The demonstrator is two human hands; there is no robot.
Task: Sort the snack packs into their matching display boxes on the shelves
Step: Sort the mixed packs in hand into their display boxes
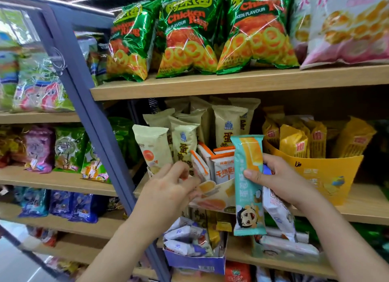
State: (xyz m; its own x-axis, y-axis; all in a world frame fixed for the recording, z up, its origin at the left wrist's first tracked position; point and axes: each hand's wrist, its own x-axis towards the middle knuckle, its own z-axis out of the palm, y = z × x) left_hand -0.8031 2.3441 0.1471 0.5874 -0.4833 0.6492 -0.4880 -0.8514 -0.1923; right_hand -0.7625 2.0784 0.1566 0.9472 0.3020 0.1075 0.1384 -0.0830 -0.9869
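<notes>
Gripping a teal snack pack (pixel 249 193) and a white pack (pixel 277 210) in my right hand (pixel 280 176), before the cream display box (pixel 214 195) of orange-white packs (pixel 224 166); my blurred left hand (pixel 168 189) is at them, grip unclear.

1 head view | faces shelves (pixel 231 85), close | edges seemingly warped

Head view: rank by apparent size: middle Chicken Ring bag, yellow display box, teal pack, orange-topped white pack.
1. Chicken Ring bag and yellow display box: alike.
2. teal pack, nearer camera.
3. orange-topped white pack, partly hidden.
</notes>
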